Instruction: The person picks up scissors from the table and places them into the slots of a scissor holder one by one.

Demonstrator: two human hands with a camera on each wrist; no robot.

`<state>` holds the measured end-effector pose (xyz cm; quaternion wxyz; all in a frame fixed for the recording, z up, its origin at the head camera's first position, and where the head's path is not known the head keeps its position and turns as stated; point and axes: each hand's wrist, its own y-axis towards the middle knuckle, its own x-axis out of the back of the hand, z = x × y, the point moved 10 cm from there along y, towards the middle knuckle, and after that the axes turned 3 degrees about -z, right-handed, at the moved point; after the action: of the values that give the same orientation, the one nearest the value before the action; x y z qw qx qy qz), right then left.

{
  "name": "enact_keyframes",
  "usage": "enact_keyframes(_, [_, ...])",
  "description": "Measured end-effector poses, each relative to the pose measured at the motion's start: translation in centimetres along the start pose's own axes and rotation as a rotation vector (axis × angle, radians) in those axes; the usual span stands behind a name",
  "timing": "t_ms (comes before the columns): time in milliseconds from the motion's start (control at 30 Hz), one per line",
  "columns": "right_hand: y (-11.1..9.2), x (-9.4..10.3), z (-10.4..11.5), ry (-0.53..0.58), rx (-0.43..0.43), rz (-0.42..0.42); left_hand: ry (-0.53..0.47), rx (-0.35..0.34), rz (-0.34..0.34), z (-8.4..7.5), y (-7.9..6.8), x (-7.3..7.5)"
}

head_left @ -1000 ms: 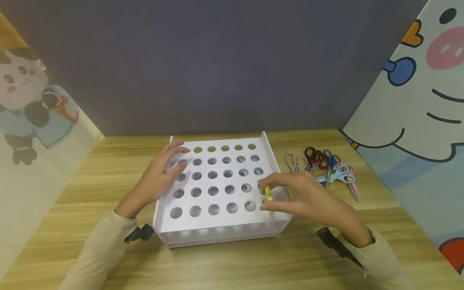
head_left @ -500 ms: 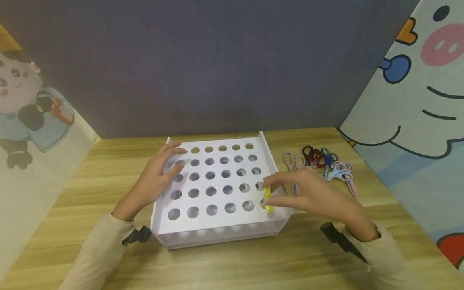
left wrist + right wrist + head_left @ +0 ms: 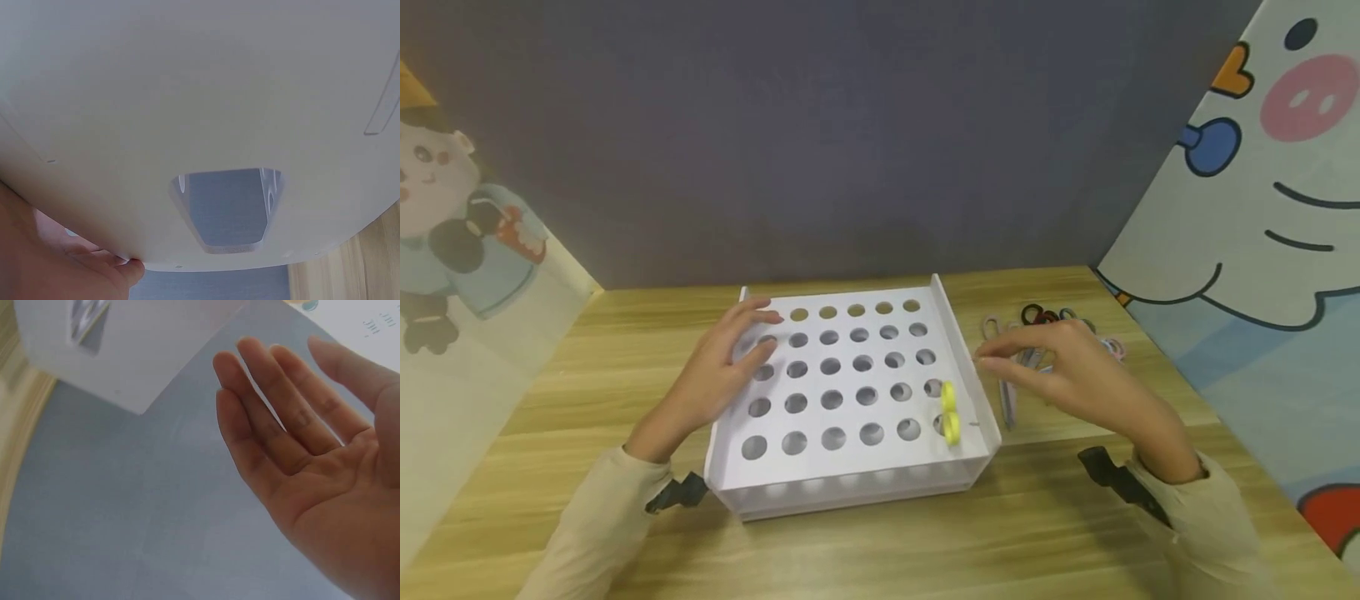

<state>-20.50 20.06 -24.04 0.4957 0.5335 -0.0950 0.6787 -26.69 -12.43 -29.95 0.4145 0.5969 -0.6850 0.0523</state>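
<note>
A white rack [image 3: 850, 454] with rows of round holes stands on the table in the head view. Yellow-handled scissors [image 3: 951, 428] stand in a hole at its near right corner, finger loops up, blades hidden below the top board. My left hand [image 3: 715, 375] rests on the rack's left edge, fingers and thumb spread over the top. The left wrist view shows my fingertip at the edge of the white side panel [image 3: 225, 112], which has a cut-out. My right hand [image 3: 1075, 375] is just right of the rack, holding nothing; the right wrist view shows its fingers [image 3: 269, 394] extended.
Several scissors lie on the wooden table [image 3: 880, 554] right of the rack, partly behind my right hand: a pale pink pair [image 3: 1007, 404] near the rack, a black-handled pair [image 3: 1032, 313] farther back. A grey panel [image 3: 850, 142] rises behind the table, with cartoon-printed walls at both sides.
My right hand has let go of the yellow-handled scissors and moved right, off the rack. The scissors stay upright in the hole. My left hand keeps its place on the rack.
</note>
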Motion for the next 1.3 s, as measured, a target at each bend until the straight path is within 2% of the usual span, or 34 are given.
enact_keyframes(200, [0.7, -0.4, -2.4, 0.008, -0.047, -0.022, -0.006, 0.016, 0.0, 0.5, -0.4, 0.0])
enact_keyframes(700, [0.4, -3.1, -10.5, -0.01, -0.26, 0.034, -0.025, 0.0, 0.013, 0.3, -0.2, -0.6])
enact_keyframes(933, [1.1, -4.7, -12.9, -0.049, -0.275, 0.066, -0.013, 0.019, 0.015, 0.1, -0.3, -0.5])
enact_keyframes(1033, [1.8, -5.3, -14.1, -0.049, -0.314, 0.1, -0.011, 0.02, 0.014, 0.1, -0.4, -0.3])
enact_keyframes(1167, [2.5, -5.3, -15.8, -0.059, -0.4, 0.11, -0.006, 0.013, 0.012, 0.0, -0.3, -0.1])
enact_keyframes(1300, [3.0, -4.9, -16.8, -0.097, -0.413, 0.075, -0.004, 0.006, 0.006, -0.1, 0.0, 0.0])
